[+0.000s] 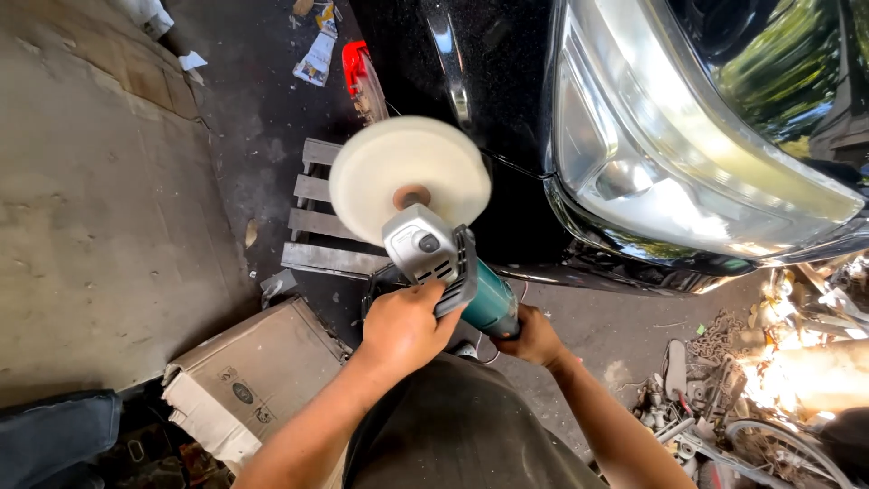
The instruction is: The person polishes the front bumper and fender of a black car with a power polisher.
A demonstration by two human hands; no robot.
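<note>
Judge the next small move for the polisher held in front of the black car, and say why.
Probably swing the white pad right, toward the headlight. The polisher is gripped by both hands, the left hand at its front handle and the right hand on the teal body, but the pad sits off to the left of the lens, apparently not pressed on it.
</note>
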